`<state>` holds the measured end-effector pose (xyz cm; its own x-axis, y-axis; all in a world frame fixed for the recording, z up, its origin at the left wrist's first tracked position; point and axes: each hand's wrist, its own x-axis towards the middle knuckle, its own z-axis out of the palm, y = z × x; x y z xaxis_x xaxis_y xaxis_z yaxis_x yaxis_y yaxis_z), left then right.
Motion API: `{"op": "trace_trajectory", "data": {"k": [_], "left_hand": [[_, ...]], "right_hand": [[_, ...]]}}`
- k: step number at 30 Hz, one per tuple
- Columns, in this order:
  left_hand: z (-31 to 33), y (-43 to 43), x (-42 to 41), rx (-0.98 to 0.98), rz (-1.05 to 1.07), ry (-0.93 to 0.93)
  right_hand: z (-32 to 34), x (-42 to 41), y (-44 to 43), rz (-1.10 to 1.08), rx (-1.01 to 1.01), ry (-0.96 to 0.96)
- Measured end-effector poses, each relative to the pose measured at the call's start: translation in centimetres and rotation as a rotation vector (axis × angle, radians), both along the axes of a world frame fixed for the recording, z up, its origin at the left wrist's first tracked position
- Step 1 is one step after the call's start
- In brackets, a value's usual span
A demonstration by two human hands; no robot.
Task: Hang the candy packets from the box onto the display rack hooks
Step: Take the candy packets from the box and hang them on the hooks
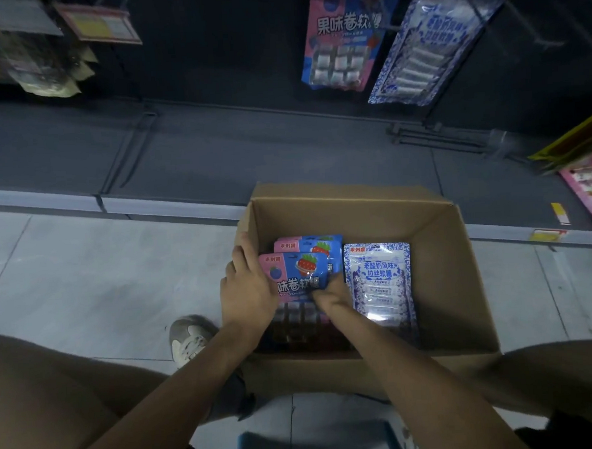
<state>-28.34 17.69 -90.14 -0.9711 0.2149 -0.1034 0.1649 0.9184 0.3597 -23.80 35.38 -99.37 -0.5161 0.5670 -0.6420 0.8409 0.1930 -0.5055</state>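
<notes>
Gripping top pink-blue packet (297, 269), left grip (246, 288) curled round its edge, right grip (329, 293) pinching; could drag clinging packet beneath (309, 244) along, dropping it.

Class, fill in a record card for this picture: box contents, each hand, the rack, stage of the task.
box: open cardboard box on the floor
contents: pink-and-blue packets on the left, blue-and-white packets on the right
left hand: grips the pink-and-blue packets' left edge
right hand: pinches their right edge
rack: one hung pink-and-blue packet, one hung blue-and-white packet beside it
stage: held packets in the box, not yet hung
</notes>
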Motion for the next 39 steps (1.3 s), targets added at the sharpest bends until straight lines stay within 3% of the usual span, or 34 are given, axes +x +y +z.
{"op": "trace_trajectory", "data": {"k": [16,21,25,29,32,39], "left_hand": [[0.8,-0.5,0.1,0.036,-0.006,-0.039],[2.5,-1.3,0.7,0.055,-0.053,-0.020],[4.4,-1.0,1.0,0.036,-0.196,0.095],[8.6,0.1,1.8,0.324,-0.207,0.063],[12.9,1.7,2.1,0.730,-0.200,-0.177],[20.9,4.9,-0.6,1.008,-0.100,-0.377]], "right_hand": [[4.6,2.7,2.1,0.113,-0.235,0.145],[9.9,4.3,4.4,0.153,-0.171,0.264],[16.3,5.2,6.2,0.203,-0.183,0.364],[22.5,6.2,8.4,0.249,-0.202,0.463],[26.2,6.8,9.9,0.258,-0.232,0.536],[31.7,5.5,12.5,0.228,-0.342,0.649]]}}
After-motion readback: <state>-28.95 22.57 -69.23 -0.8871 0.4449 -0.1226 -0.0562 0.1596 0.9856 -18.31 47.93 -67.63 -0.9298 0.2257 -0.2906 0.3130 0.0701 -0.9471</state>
